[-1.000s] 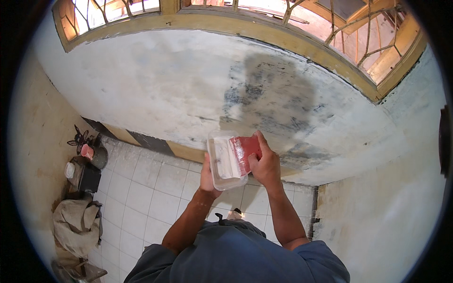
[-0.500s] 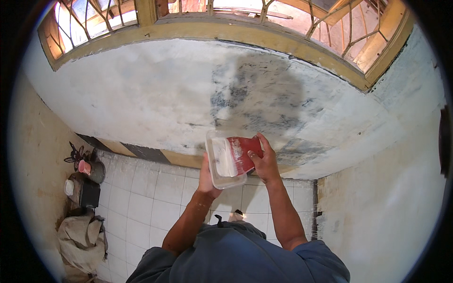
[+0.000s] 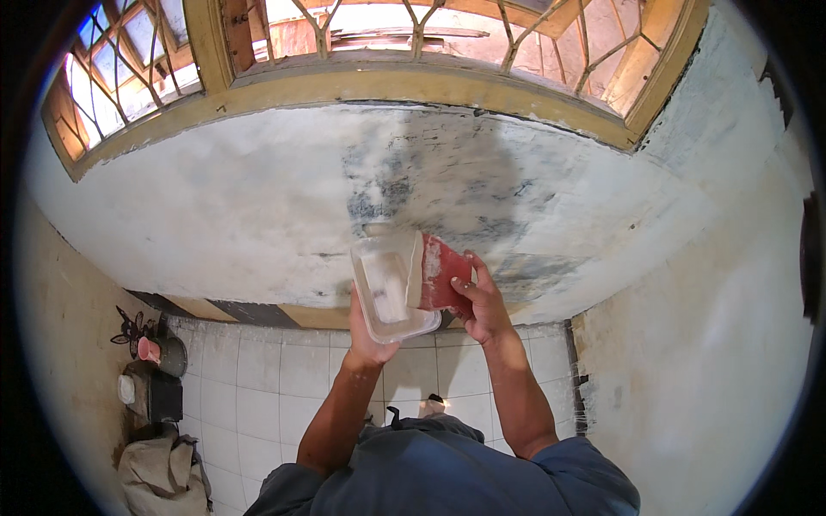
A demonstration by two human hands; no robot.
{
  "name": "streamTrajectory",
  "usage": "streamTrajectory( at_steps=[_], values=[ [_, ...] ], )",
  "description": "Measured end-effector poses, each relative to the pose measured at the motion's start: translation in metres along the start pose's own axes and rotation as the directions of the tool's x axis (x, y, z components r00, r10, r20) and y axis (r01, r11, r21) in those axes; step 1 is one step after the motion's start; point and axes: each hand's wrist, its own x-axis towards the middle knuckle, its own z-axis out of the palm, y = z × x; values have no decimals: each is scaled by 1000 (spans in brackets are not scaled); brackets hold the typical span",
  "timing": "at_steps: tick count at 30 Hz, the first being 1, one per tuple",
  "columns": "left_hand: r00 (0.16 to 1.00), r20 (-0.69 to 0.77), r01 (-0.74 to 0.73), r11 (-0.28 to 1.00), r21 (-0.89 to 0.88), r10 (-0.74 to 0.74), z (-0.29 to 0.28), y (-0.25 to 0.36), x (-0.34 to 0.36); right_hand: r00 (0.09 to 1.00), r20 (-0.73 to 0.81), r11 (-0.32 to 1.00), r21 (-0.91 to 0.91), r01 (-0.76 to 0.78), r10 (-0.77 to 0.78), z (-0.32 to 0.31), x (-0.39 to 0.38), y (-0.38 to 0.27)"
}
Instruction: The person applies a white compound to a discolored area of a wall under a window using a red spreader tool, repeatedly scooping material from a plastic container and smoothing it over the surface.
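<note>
My left hand holds a translucent plastic tub from its left side and below, with pale paste in it. My right hand grips a flexible red scraper by its right part. The scraper's left edge, coated with pale paste, lies over the tub's right side. Both are held in front of a patchy white wall with dark blotches and a shadow.
A yellow window frame with bars runs above. A pink container, a dark box and crumpled beige cloth sit along the left wall. The floor is white tile.
The view has tilted, so wall and window sit further left. The scraper has risen toward the tub's right rim with paste along its edge. The tub has shifted left in view.
</note>
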Motion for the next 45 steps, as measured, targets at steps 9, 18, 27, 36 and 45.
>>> streamTrajectory(
  at_steps=[9, 18, 27, 36, 45],
  values=[
    [993, 116, -12, 1000, -3, 12, -7, 7, 11, 998, 57, 978, 208, 18, -31, 11, 0, -7],
    [978, -96, -178, 982, 67, 184, -5, 33, -25, 997, 71, 942, 335, 2, -27, 59, 39, 16],
    [968, -123, -226, 973, -36, 220, -54, 70, -80, 992, -109, 838, 533, 112, -63, 139, 109, -13],
    [936, -201, -274, 957, 99, 289, -61, 74, -94, 982, -41, 907, 379, 185, -184, 178, 87, -113],
    [940, -194, -269, 959, 93, 282, -64, 70, -99, 988, -60, 932, 328, 157, -146, 118, 31, -16]
  ],
)
